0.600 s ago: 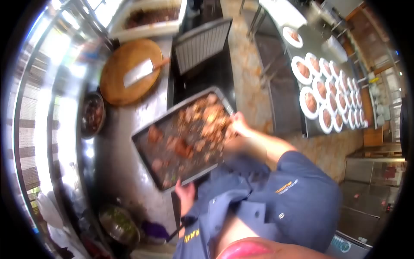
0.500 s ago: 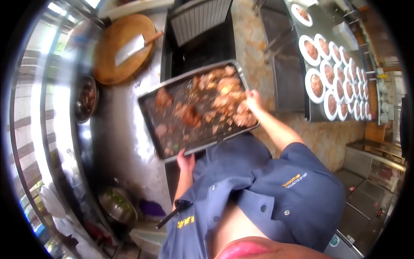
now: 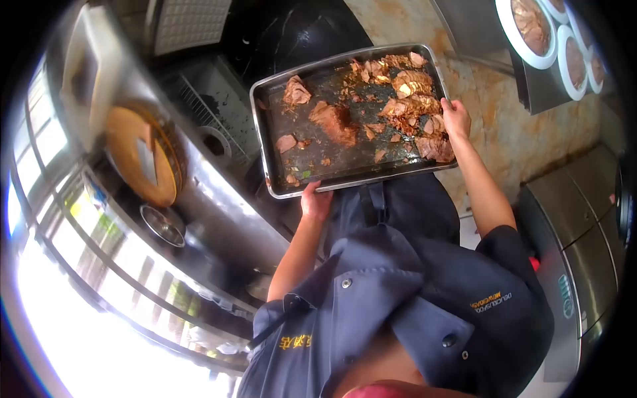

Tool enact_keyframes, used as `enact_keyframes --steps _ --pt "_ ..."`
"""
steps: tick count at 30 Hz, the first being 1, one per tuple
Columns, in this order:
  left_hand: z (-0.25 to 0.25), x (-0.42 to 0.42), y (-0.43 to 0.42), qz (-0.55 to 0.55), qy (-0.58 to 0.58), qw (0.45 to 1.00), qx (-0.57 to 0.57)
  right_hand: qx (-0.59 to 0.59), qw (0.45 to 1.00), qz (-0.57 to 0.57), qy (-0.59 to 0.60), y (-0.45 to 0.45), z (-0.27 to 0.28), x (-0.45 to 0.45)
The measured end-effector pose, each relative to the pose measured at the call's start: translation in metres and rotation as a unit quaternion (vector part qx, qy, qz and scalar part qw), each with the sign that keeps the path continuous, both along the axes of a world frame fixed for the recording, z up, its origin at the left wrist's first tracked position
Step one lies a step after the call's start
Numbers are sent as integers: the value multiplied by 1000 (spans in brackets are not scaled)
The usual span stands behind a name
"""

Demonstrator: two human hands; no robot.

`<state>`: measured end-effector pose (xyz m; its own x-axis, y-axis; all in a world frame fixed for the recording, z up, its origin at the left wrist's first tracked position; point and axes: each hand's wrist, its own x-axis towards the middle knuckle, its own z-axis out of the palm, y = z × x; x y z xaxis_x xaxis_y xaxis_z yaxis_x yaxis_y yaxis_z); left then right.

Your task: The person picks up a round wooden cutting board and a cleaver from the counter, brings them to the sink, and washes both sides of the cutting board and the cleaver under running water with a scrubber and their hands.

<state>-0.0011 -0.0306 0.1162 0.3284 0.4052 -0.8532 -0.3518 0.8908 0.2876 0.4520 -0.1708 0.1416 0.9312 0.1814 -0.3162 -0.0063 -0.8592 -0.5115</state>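
Both hands carry a dark rectangular metal tray (image 3: 361, 174) in front of the body. My left hand (image 3: 316, 201) is closed on its near rim, toward the left. At the right edge, my right hand (image 3: 456, 119) grips the rim, its fingers partly over the edge. Sliced brown meat (image 3: 413, 99) lies in rows and scraps on the tray's right side. A larger meat chunk (image 3: 334, 123) rests near the middle, and a smaller piece (image 3: 296, 90) sits at the upper left.
Left, a metal counter (image 3: 219, 199) holds a round wooden board (image 3: 126, 156) with a cleaver (image 3: 146, 159) and a metal bowl (image 3: 163, 224). Upper right, white plates of meat (image 3: 529, 30) stand on a table (image 3: 541, 89). Steel cabinets (image 3: 564, 205) stand at the right.
The view has turned, and the counter and plates have shifted outward. The tray has moved off the counter's edge and now hangs over the floor side, still in both hands.
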Motion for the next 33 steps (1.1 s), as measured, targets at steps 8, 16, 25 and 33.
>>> enact_keyframes --steps 8,16,25,33 --pt "34 11 16 -15 35 999 29 17 1000 6 20 4 17 8" --pt "43 8 9 -2 57 998 17 71 997 4 21 1 14 6" --pt "-21 10 -1 41 31 999 1 137 986 75 -56 -17 -47 25" --pt "-70 14 2 78 30 996 38 172 973 135 69 24 -2 32"
